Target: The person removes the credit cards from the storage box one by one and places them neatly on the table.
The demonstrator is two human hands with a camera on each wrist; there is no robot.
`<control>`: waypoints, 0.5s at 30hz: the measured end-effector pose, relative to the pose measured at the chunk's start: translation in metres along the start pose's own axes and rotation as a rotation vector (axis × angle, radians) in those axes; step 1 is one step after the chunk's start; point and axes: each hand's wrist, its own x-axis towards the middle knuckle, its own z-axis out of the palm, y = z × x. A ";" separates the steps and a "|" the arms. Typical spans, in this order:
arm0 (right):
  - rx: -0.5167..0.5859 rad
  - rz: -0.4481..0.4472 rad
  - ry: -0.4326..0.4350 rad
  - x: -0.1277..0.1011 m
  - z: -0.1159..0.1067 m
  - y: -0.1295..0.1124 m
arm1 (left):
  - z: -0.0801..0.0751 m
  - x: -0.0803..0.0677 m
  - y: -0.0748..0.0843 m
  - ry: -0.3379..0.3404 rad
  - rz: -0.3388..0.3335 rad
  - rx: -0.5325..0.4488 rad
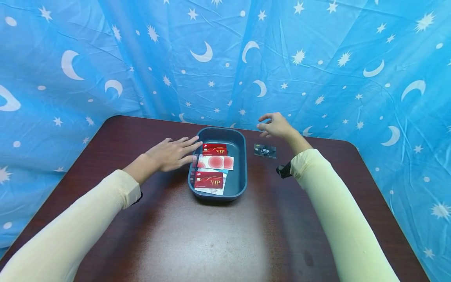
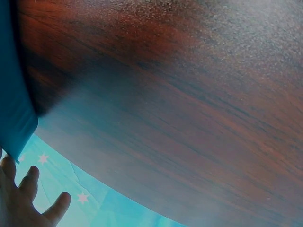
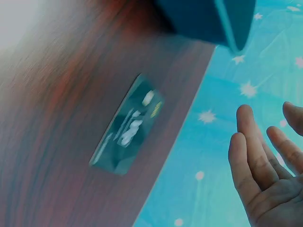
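Observation:
A dark blue-grey oval-cornered bin (image 1: 241,164) stands on the table with several cards in it. Among them are a red VIP card (image 1: 208,181) at the near end, a white card with red circles (image 1: 211,161) in the middle and another red VIP card (image 1: 215,149) farther back. My left hand (image 1: 172,153) has its fingers spread at the bin's left rim. To the right of the bin a black Vip card (image 1: 265,150) lies flat on the table. Above and beyond that card hovers my right hand (image 1: 276,126), fingers loosely bent and holding nothing.
The dark brown wooden table (image 1: 218,243) has rounded far corners. Behind it hangs a blue curtain (image 1: 225,70) printed with white moons and stars. A black strap (image 1: 284,170) shows at the right wrist.

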 end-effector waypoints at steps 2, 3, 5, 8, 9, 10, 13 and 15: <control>0.034 -0.007 -0.014 0.001 0.003 -0.009 | 0.000 0.000 0.000 0.000 0.002 -0.001; 0.052 -0.010 -0.021 0.002 0.005 -0.013 | 0.000 0.000 0.000 0.000 0.003 -0.001; 0.075 -0.017 -0.033 0.004 0.009 -0.021 | 0.000 0.000 0.000 0.002 0.006 0.001; 0.096 -0.023 -0.052 0.007 0.016 -0.029 | 0.000 -0.001 0.000 0.002 0.009 -0.001; 0.104 -0.025 -0.060 0.008 0.018 -0.031 | 0.000 -0.001 -0.001 0.002 0.010 0.001; 0.109 -0.026 -0.068 0.009 0.021 -0.032 | 0.000 -0.001 -0.001 0.001 0.011 0.001; 0.132 -0.013 -0.104 0.013 0.029 -0.034 | 0.001 0.000 -0.001 0.002 0.011 0.001; 0.143 -0.005 -0.133 0.015 0.034 -0.034 | 0.001 0.000 -0.001 0.002 0.011 0.003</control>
